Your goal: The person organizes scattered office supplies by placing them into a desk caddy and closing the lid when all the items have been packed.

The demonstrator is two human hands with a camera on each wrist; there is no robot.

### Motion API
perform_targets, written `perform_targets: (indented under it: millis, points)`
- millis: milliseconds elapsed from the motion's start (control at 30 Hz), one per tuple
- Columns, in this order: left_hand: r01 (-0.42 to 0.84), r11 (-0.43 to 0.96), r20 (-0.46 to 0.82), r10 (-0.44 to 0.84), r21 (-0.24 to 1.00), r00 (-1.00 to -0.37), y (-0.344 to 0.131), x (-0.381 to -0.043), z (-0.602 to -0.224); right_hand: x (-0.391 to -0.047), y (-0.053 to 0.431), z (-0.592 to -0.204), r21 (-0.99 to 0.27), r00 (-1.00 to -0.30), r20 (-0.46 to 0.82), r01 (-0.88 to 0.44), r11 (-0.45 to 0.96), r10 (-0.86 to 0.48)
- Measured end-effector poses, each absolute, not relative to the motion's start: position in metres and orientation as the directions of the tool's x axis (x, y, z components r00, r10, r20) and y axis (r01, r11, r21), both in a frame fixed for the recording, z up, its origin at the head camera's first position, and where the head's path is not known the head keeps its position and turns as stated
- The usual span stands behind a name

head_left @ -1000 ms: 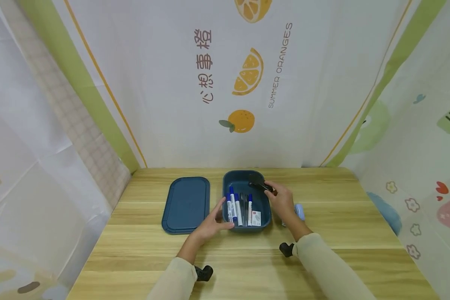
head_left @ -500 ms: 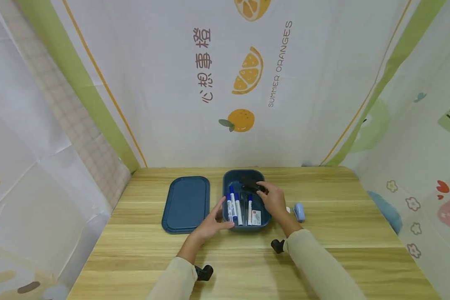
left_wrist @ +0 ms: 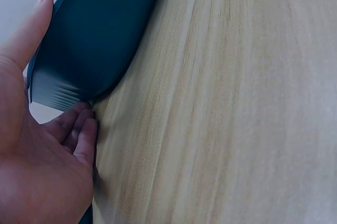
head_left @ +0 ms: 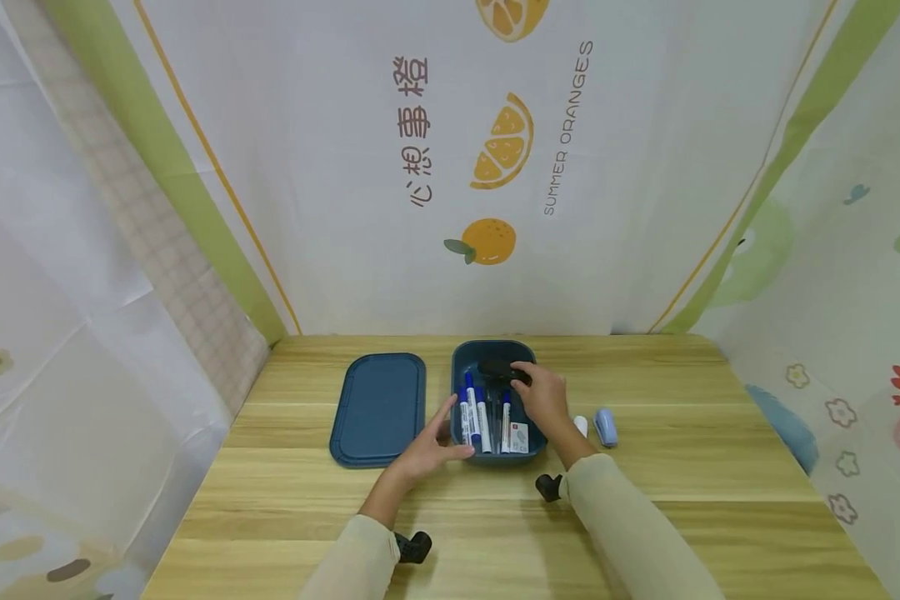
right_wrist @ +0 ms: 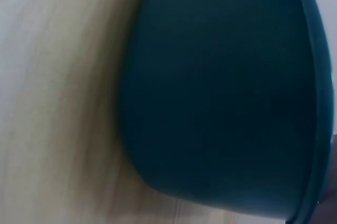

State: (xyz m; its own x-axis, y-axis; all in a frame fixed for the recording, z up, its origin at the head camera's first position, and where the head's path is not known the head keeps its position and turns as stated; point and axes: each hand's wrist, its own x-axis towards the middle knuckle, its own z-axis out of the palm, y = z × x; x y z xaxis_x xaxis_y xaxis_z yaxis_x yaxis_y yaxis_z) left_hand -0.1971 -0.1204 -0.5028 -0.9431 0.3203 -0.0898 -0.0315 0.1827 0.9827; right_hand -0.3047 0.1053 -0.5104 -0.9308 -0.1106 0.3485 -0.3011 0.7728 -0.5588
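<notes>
A dark blue plastic box [head_left: 531, 417] stands on the table, holding several blue-capped white markers [head_left: 483, 425], dark pens [head_left: 495, 421] and a small white packet [head_left: 520, 437]. My left hand [head_left: 427, 454] touches its near left corner, thumb and forefinger spread along the rim; in the left wrist view the other fingers bend beside the wall. My right hand [head_left: 543, 396] pinches one end of a long black object [head_left: 495, 368], stapler-like in outline, over the far part of the box interior. In the right wrist view the box wall [right_wrist: 221, 98] hides most of that hand.
The box's flat blue lid [head_left: 378, 408] lies on the table to the left. Right of the box are a light blue small gadget [head_left: 606, 427] and a white item [head_left: 581, 425], partly behind the right forearm. A printed curtain [head_left: 345, 250] hangs behind the table.
My right hand has moved left and the black object with it, further into the box's far part. The white item and blue gadget are uncovered more. My left hand stays at the corner.
</notes>
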Motion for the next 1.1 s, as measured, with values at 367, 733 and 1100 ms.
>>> perform_targets:
  millis: [367,733,1100]
  points:
    - [-0.034,0.172,-0.089,0.322,0.985,-0.943,-0.1205,-0.1971,-0.5008,-0.3068,0.1024,-0.5078,-0.586,-0.946,0.305,-0.273,0.763,-0.104]
    - [-0.04,0.174,-0.096,0.327,0.984,-0.94,-0.12,-0.1977,-0.5029,-0.3073,0.1034,-0.507,-0.592,-0.959,0.263,-0.248,0.767,-0.107]
    - [-0.035,0.183,-0.094,0.322,0.983,-0.942,-0.1201,-0.1975,-0.5026,-0.3112,0.1015,-0.5116,-0.622,-0.954,0.273,-0.272,0.734,-0.123]
